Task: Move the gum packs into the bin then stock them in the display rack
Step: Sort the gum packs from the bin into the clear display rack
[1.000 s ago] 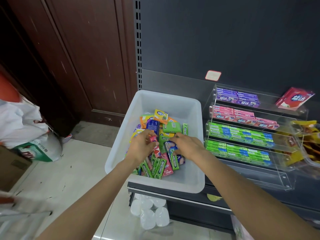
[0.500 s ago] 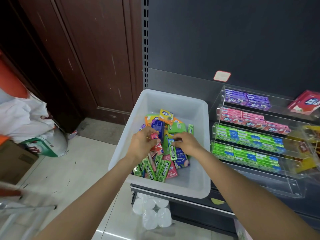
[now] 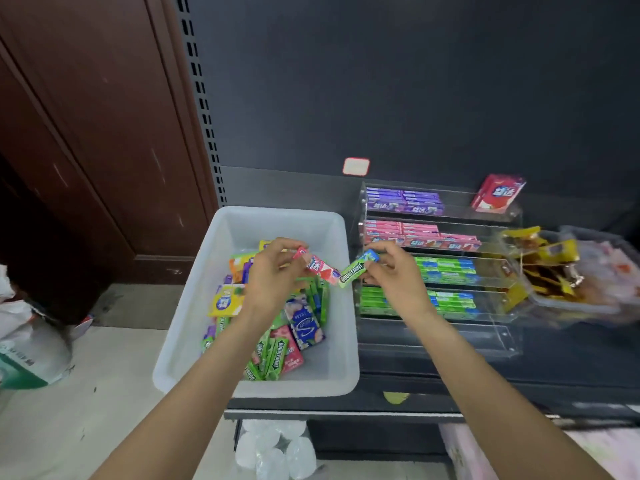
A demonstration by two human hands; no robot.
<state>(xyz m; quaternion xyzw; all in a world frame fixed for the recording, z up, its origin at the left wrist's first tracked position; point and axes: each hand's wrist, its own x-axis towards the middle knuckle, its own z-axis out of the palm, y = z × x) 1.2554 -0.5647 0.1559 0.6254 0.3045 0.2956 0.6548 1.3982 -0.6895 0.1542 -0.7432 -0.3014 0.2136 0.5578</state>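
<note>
A white plastic bin [image 3: 322, 379] on the dark shelf holds a heap of mixed gum packs [image 3: 298, 327]. My left hand [image 3: 273, 278] is raised above the bin and pinches a pink gum pack [image 3: 317, 266]. My right hand [image 3: 394, 275] hovers by the bin's right rim and pinches a green Doublemint pack [image 3: 355, 270]. Just right of the bin stands a clear tiered display rack [image 3: 498, 336] with rows of purple, pink and green packs.
A red gum box [image 3: 497, 194] leans on the rack's top right. A clear tub of yellow snack packets [image 3: 554, 268] sits right of the rack. White bags [image 3: 24, 337] lie on the floor at left; wrapped white items [image 3: 273, 448] lie under the shelf.
Both hands rose out of the bin, each with one pack: left lifted the pink pack, right the green pack toward the rack. The camera moved closer and to the left.
</note>
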